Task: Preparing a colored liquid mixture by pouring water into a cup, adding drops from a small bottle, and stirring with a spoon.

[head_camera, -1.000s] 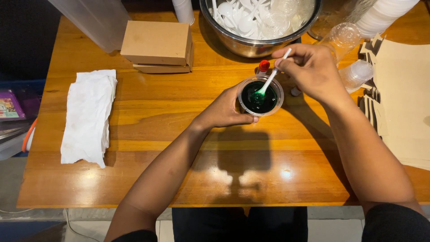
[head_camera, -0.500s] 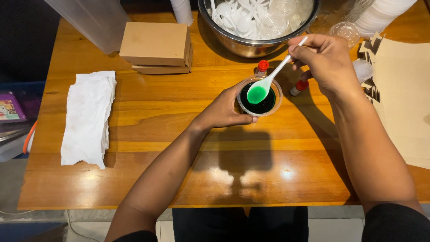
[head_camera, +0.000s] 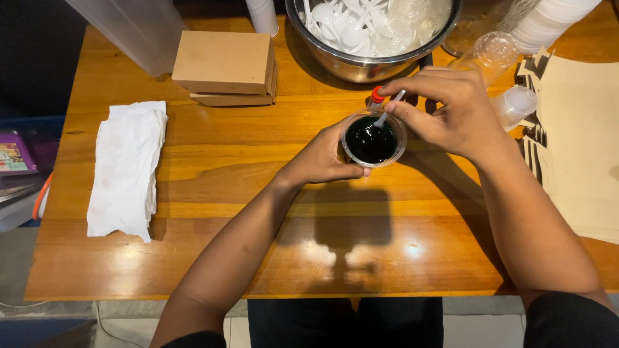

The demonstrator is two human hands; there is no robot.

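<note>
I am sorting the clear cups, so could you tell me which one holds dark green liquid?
The clear cup held by the left hand; the lidded ones at the table's right edge look empty.

Just beyond the right hand (head_camera: 451, 113) the way is closed by a steel bowl (head_camera: 361, 61) of white spoons, with clear plastic cups (head_camera: 496, 51) beside it and a stack of tan paper (head_camera: 580, 129) to its outer side. Beyond the left hand (head_camera: 322, 158) two stacked brown boxes (head_camera: 224, 64) stand well apart, and a folded white cloth (head_camera: 126, 167) lies farther out. The bench (head_camera: 258, 245) between the cloth and the left forearm, and nearer the person, lies bare wood.
</note>
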